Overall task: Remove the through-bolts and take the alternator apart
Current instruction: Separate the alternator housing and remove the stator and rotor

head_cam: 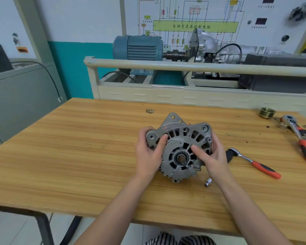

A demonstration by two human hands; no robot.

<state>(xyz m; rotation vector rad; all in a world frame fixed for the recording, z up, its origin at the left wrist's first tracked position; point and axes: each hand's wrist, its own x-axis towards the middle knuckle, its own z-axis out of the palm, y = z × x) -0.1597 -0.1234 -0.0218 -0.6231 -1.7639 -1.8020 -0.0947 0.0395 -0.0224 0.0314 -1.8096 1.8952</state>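
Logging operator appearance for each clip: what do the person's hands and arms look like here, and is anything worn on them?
Both the left hand and the right hand are bare: no gloves, rings or watch show. Both forearms are uncovered to the frame's bottom edge, with no sleeves in view. Striped dark-and-white fabric shows at the bottom edge.

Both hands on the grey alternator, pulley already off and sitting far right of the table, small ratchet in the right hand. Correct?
Not quite. In the head view the small red-handled ratchet lies on the wooden table beside the right hand, not in it. Both the right and the left hand grip the grey cast-metal alternator, and the brass-coloured grooved pulley does sit far right.
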